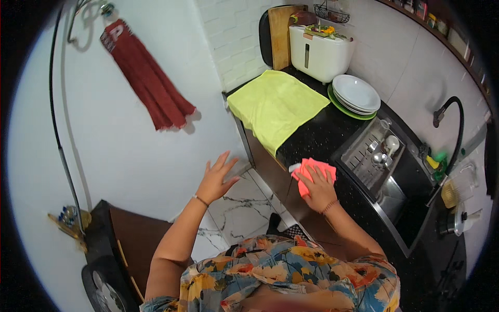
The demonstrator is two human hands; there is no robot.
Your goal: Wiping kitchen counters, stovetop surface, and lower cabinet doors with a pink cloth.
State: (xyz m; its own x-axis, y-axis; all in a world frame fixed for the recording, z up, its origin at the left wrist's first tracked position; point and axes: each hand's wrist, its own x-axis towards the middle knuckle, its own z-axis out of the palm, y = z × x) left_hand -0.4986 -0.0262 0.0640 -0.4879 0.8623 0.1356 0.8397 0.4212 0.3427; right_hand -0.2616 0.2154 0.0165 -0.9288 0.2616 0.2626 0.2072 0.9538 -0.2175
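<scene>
A black, light-flecked table carries a yellow-green cloth, spread across its far end and overhanging the front edge. Behind it stand a white container and upright cutting boards; nearby, a green plate bears stacked white dishes. A steel-rimmed sink is set into the surface, while a pink cloth sits under the right hand at the edge.

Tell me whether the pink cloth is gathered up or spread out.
The pink cloth is gathered up, not spread out: overlapping layers and corners show around the right hand. Neatly folded or bunched, I cannot tell.
</scene>
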